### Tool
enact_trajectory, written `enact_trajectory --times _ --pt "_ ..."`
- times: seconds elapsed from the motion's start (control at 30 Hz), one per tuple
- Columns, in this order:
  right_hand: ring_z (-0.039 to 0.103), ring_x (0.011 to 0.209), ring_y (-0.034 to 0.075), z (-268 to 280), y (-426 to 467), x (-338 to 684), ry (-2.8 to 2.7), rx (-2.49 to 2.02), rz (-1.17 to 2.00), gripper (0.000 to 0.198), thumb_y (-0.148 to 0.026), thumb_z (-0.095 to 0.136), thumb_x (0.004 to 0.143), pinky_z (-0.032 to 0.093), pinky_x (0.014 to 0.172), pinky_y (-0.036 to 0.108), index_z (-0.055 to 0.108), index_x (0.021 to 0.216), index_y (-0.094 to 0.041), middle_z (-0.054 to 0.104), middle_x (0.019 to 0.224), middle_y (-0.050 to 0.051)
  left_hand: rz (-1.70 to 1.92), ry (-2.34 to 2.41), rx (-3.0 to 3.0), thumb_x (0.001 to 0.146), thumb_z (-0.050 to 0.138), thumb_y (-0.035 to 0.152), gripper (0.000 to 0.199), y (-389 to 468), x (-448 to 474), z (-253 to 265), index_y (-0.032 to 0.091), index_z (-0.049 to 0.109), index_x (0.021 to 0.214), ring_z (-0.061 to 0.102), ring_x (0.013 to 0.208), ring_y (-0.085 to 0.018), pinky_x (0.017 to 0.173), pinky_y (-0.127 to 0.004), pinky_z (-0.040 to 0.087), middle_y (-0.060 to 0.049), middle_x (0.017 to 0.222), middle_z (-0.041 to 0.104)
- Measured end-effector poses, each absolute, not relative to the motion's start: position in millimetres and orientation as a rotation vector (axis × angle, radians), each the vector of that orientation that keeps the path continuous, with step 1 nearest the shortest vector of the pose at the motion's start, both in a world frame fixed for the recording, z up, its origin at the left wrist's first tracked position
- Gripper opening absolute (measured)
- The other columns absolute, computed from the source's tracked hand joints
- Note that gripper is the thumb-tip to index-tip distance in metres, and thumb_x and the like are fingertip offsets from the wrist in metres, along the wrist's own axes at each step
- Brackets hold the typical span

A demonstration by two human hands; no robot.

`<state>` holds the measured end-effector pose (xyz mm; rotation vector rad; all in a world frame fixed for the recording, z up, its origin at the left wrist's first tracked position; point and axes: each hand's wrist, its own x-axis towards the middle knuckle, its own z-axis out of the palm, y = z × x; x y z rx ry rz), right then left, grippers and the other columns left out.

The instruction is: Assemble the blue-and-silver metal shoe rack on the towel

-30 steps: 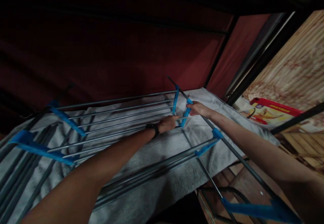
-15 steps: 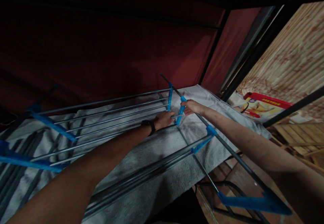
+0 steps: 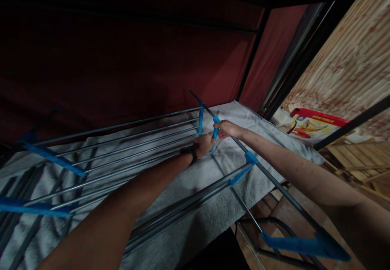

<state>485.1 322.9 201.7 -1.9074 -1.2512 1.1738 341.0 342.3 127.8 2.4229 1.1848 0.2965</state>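
Pale grey towelling cloth [image 3: 265, 140] underlies a frame [image 3: 274, 181] of grey metal tubes and blue plastic brackets. Either side of its slim middle bracket [image 3: 215, 133], rods [image 3: 198, 199] appear seated; that bracket's joint seems unfinished. Right hand [image 3: 228, 129]: fingers pinching the bracket; left hand [image 3: 202, 144]: fingers curled beside it, grip indiscernible.

Left hand [image 3: 203, 145] at blue bracket [image 3: 215, 133]; right hand [image 3: 229, 129] pinches it; grey cloth [image 3: 195, 182] beneath

Sole view, head-worn, looked forward and down from close above the metal rack [image 3: 213, 186] across the lower frame, facing a dark red panel [image 3: 137, 66] at upper left.
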Motion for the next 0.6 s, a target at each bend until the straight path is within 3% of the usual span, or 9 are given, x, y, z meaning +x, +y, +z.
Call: enact_trajectory --times 0.6 --pt "0.062 0.057 0.015 204.0 320.8 482.9 -1.247 -1.877 1.188 0.023 -0.026 0.054 0.097 0.056 0.062 0.026 0.057 0.077 -0.014 0.062 0.062 0.004 0.265 1.064 2.362 0.096 0.046 0.03 0.025 351.8 337.9 142.7 0.019 0.067 0.106 0.066 0.097 -0.023 0.084 -0.033 0.05 -0.008 0.104 0.072"
